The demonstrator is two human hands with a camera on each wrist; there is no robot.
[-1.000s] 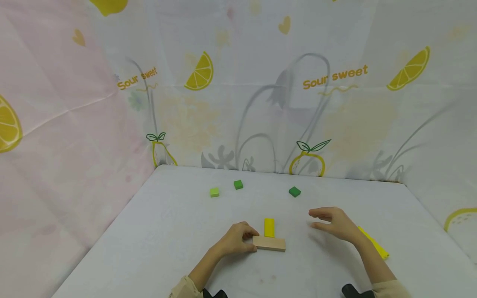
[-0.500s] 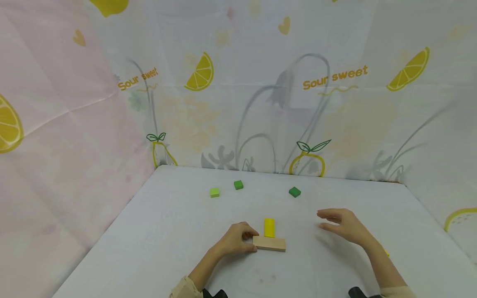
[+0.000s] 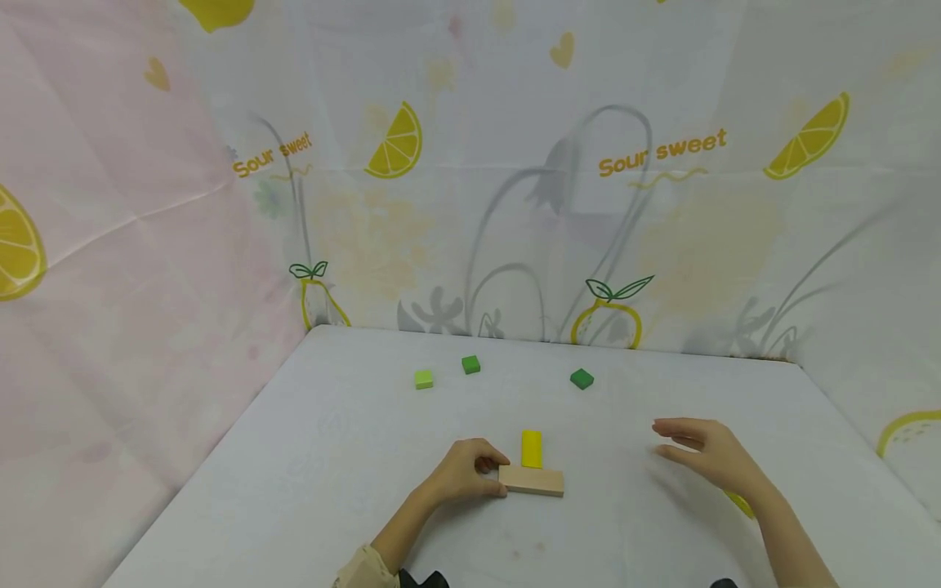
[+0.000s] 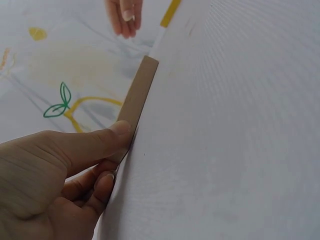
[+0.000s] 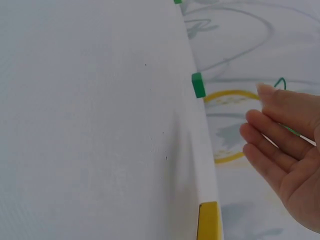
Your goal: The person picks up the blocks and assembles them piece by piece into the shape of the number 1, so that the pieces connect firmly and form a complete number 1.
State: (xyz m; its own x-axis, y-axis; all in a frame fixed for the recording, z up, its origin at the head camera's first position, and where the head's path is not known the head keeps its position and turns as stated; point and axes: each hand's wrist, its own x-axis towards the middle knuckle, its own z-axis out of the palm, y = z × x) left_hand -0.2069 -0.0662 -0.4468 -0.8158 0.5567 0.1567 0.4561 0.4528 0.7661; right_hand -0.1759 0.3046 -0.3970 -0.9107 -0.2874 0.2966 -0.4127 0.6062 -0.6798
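On the white table, a plain wooden block [image 3: 531, 481] lies lengthwise across the view. My left hand [image 3: 465, 474] pinches its left end between thumb and fingers; the left wrist view shows the thumb [image 4: 120, 128] flat on the wood [image 4: 141, 85]. Just behind the wooden block is a short yellow block [image 3: 532, 448]. My right hand [image 3: 709, 453] hovers over the right side of the table with its fingers loosely extended and nothing between them. A longer yellow block [image 3: 739, 504] lies below that forearm, mostly hidden by it.
Toward the back of the table sit a light green block [image 3: 423, 379], a mid-green block [image 3: 470, 365] and a dark green block [image 3: 581, 379]. A lemon-printed cloth [image 3: 470, 245] hangs behind the table's far edge.
My right hand has moved to the right and slightly nearer me, its forearm now covering most of the long yellow block. The left hand and wooden block have stayed put.
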